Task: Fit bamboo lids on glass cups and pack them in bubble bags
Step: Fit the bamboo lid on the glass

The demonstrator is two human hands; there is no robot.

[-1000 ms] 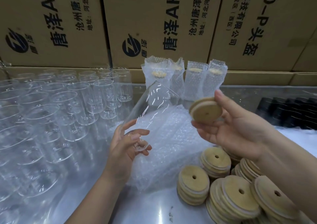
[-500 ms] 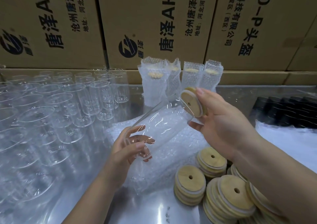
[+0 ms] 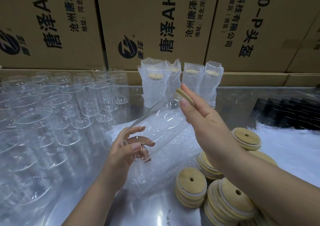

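**Lid held at the mouth of a tilted cup**

The left hand grasps the glass cup by its base, fingers curled round the bottom, so the cup slants up and to the right above the desk. The right hand pinches a bamboo lid between thumb and fingers and holds it against the cup's mouth; whether it is fully seated cannot be told.

Under the cup lies a pile of flat bubble bags. Just right of the pile are stacks of loose lids, each with a small hole. Rows of empty cups fill the left of the desk. At the back, 4 bagged cups stand upright against printed cardboard boxes. Dark objects lie at the far right, too blurred to identify.
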